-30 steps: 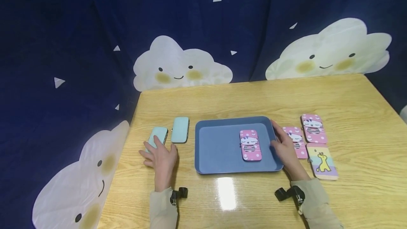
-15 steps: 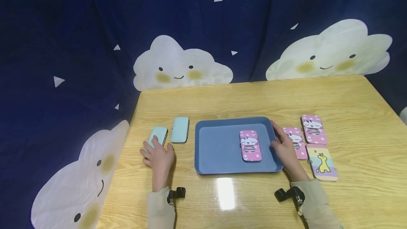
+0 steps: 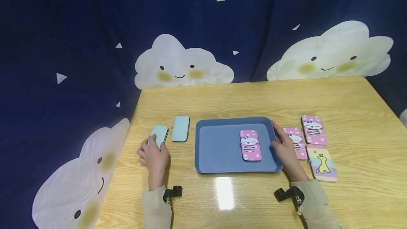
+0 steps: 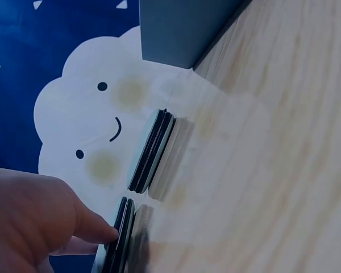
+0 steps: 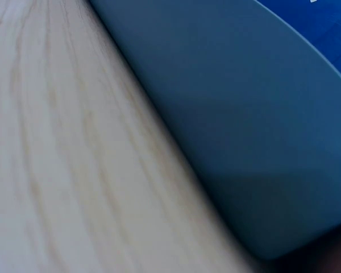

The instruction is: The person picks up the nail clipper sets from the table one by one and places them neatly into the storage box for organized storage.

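At the left of the head view, my left hand (image 3: 154,158) grips a light-blue clasp case (image 3: 159,133) lying on the table, thumb on its right side, fingers over its left. In the left wrist view the thumb presses the dark seam of that case (image 4: 122,233). A second light-blue case (image 3: 180,128) lies just right of it. My right hand (image 3: 285,151) holds the right wall of the blue-grey tray (image 3: 219,147), thumb on the inner side. Inside the tray, toward its right, rests a pink cat-print case (image 3: 250,145).
Right of my right hand lie two pink cat-print cases, one partly hidden (image 3: 299,147) and one farther back (image 3: 313,130), plus a striped giraffe case (image 3: 322,163). A dark blue curtain (image 3: 203,13) with clouds hangs behind the wooden table (image 3: 248,98).
My left hand has moved slightly left, and its spread fingers have closed in around the nearer light-blue case. The right hand and tray stay in place.
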Motion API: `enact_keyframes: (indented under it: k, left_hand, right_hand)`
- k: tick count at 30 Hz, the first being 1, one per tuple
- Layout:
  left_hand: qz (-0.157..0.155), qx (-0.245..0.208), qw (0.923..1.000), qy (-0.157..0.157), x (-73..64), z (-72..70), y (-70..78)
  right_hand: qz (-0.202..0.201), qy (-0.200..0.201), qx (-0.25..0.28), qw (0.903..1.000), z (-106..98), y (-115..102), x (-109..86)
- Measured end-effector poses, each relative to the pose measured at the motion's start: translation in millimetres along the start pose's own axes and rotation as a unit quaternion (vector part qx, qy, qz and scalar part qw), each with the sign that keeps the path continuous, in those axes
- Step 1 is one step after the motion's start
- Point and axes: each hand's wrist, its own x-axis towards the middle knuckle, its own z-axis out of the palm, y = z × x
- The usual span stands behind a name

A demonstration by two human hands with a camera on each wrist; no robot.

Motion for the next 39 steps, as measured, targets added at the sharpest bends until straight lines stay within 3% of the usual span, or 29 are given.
enact_keyframes:
  k: [13,24,29,34,39]
  left_hand:
    - [-0.007,0.001,0.9999,0.009,3.3,0.9,-0.7]
    - [-0.045,-0.076,0.9957,0.028,12.7,2.9,-9.8]
    - [-0.052,-0.092,0.9943,0.016,18.1,-2.7,-16.0]
    - [-0.056,-0.103,0.9928,-0.022,20.0,-11.4,-20.5]
    - [-0.069,-0.161,0.9844,-0.012,22.2,-14.2,-22.3]
  right_hand:
    - [-0.007,0.001,-0.004,1.0,1,1,1.0]
    - [-0.004,0.005,-0.002,1.0,2,0,-1.1]
    - [-0.007,0.001,0.005,1.0,2,1,0.8]
    - [-0.006,0.002,-0.001,1.0,2,1,1.3]
    - [-0.003,0.002,-0.009,1.0,0,0,0.4]
